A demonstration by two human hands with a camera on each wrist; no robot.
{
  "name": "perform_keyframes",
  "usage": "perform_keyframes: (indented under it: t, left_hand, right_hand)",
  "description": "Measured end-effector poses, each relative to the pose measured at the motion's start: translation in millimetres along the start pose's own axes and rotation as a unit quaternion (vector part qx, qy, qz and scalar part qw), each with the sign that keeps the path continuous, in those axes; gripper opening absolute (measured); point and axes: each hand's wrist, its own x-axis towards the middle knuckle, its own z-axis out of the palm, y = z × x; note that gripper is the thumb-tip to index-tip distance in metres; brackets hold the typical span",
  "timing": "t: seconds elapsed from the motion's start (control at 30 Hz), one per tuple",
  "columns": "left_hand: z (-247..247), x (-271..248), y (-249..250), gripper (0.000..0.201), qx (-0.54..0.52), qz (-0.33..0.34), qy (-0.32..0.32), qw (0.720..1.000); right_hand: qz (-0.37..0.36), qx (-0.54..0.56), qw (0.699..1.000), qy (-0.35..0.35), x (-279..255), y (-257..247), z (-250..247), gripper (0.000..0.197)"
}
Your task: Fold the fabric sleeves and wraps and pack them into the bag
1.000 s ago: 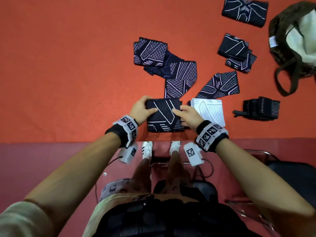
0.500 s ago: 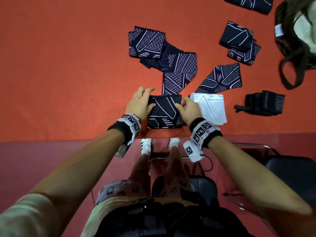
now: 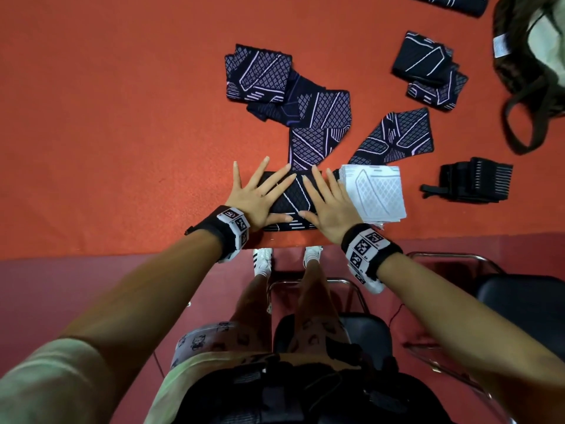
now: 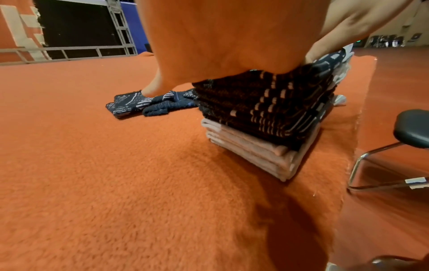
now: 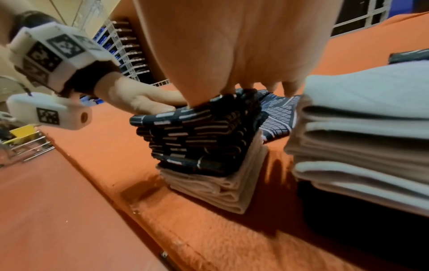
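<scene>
At near edge of orange surface [image 3: 122,133]: both grips flat, fingers straight, left hand [image 3: 255,195] and right hand [image 3: 327,206] pressing the folded dark sleeve stack [image 3: 290,200]. White folded stack [image 3: 374,191] just beside, right; brown bag [image 3: 519,50] at far right corner.

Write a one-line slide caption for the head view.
Left hand and right hand press flat on a folded dark sleeve stack beside a white stack.
</scene>
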Motion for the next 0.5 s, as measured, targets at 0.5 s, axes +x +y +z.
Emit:
perform_keyframes:
  t: [0.5]
  left_hand:
    - [-136, 47, 20, 0.075, -0.005, 0.052, 0.046, 0.998]
  right_hand:
    - [0.070, 0.084, 0.993, 0.037, 0, 34, -80, 0.055]
